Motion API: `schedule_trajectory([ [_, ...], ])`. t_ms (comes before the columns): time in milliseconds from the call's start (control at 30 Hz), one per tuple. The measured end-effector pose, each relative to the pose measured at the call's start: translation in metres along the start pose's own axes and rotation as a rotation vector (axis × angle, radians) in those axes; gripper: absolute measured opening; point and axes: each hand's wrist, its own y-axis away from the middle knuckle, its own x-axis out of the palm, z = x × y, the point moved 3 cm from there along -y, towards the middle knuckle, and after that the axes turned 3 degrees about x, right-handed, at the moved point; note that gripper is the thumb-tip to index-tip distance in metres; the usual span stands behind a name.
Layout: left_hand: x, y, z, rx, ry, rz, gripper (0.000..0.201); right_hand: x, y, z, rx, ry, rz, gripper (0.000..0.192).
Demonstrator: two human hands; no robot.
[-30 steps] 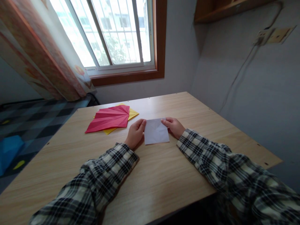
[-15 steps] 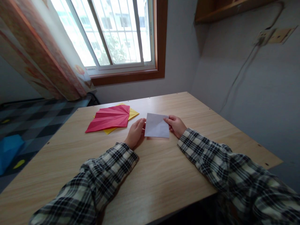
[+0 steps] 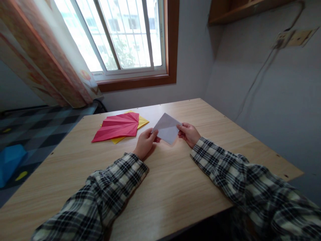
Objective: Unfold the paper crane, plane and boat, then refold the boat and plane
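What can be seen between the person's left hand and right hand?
In the head view, a pale paper is between them: the left hand holds one corner, the right hand the opposite one.

Reckoned from the white paper (image 3: pixel 166 128): it is turned cornerwise, one point at 12 o'clock, another at 6. The left hand (image 3: pixel 145 144) pinches its 9 o'clock corner; the right hand (image 3: pixel 190 134) grips the one at 3. Plaid sleeves (image 3: pixel 225 167) reach in from between 7 and 8, and from 4. At 9 o'clock on the table (image 3: pixel 170 187) lies a creased red paper (image 3: pixel 116 126), over a yellow paper (image 3: pixel 142 122) that shows at its 3 and 6 o'clock sides. The window (image 3: pixel 130 43) is at 11, the curtain (image 3: pixel 50 57) at 10, the shelf (image 3: pixel 234 16) at 1, the socket (image 3: pixel 297 38) at 2, its cord (image 3: pixel 253 83) trailing toward 7.
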Motion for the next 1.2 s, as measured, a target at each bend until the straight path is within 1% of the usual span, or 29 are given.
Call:
schedule_trajectory([
  [167,0.0004,0.0010,0.0021,-0.052,0.115,0.007,0.039,0.0004,0.0005,0.0014,0.031,-0.041,-0.014,0.028],
  [333,0.0045,0.0032,0.0018,-0.077,0.116,0.098,0.037,0.0027,0.0015,0.0032,0.074,-0.039,0.027,0.023],
  [433,0.0041,0.0018,0.0014,-0.064,0.119,0.069,0.037,0.0037,0.0020,0.0027,0.088,-0.012,0.054,0.023],
  [500,0.0034,0.0006,0.0011,-0.049,0.123,0.036,0.036,0.0042,0.0024,0.0020,0.079,0.014,0.069,0.024],
  [567,0.0032,0.0002,0.0009,-0.045,0.131,0.028,0.036,0.0044,0.0028,0.0013,0.059,0.029,0.075,0.026],
  [667,0.0033,0.0009,0.0016,-0.060,0.132,0.038,0.036,0.0040,0.0028,0.0007,0.022,0.026,0.054,0.031],
  [733,0.0024,0.0010,0.0023,-0.057,0.121,0.024,0.036,0.0033,0.0023,0.0007,0.007,0.018,0.027,0.033],
  [833,0.0002,-0.0002,0.0037,-0.043,0.156,-0.019,0.039,0.0023,0.0014,0.0005,-0.002,0.015,0.007,0.034],
  [900,-0.0011,-0.0012,0.0043,-0.048,0.189,-0.042,0.040,0.0019,0.0008,0.0001,-0.012,0.035,0.017,0.035],
  [1000,-0.0024,-0.0014,0.0031,-0.058,0.168,-0.052,0.043,0.0014,0.0004,-0.0010,-0.035,0.092,0.045,0.036],
  [1133,-0.0004,0.0014,0.0015,-0.080,0.201,0.015,0.064,0.0015,0.0000,-0.0025,-0.054,0.128,0.079,0.039],
  [1200,0.0012,0.0028,0.0018,-0.076,0.235,0.050,0.069,0.0022,0.0001,-0.0022,-0.060,0.120,0.091,0.040],
])
